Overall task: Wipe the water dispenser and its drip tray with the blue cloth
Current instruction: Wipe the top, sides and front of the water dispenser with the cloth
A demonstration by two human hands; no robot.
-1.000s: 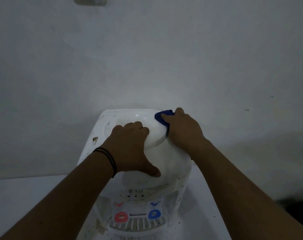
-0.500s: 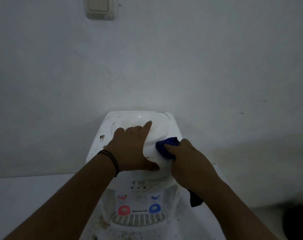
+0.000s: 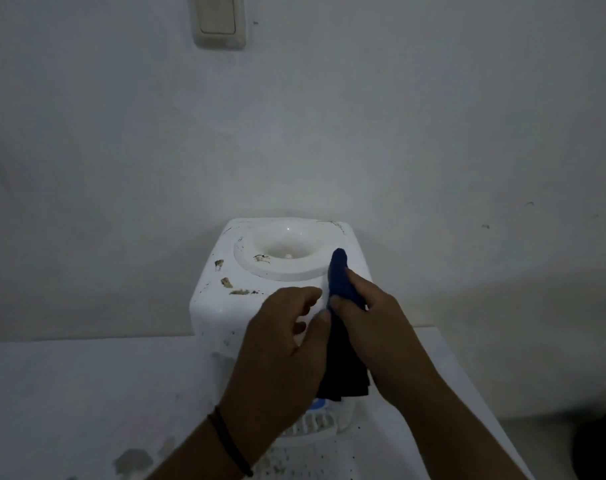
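Note:
A white water dispenser [image 3: 225, 306] stands against the wall, its round bottle well [image 3: 280, 252] on top uncovered, with brown stains on the top left. My right hand [image 3: 374, 327] grips the blue cloth [image 3: 341, 282] just in front of the well's right rim; the rest of the cloth hangs dark between my hands. My left hand [image 3: 284, 348] hovers over the dispenser's front, fingers curled, its fingertips at the hanging cloth; whether it grips it I cannot tell. The drip tray [image 3: 312, 427] peeks out below my hands, mostly hidden.
The dispenser sits on a white counter [image 3: 87, 393] with grime spots near the front. A light switch [image 3: 220, 20] is on the wall above. A dark shape [image 3: 599, 445] lies at the lower right beyond the counter edge.
My left hand has lifted off the dispenser's top, exposing the bottle well, and come toward the cloth. My right hand has drawn back slightly with the cloth. The view has tilted so that more wall shows.

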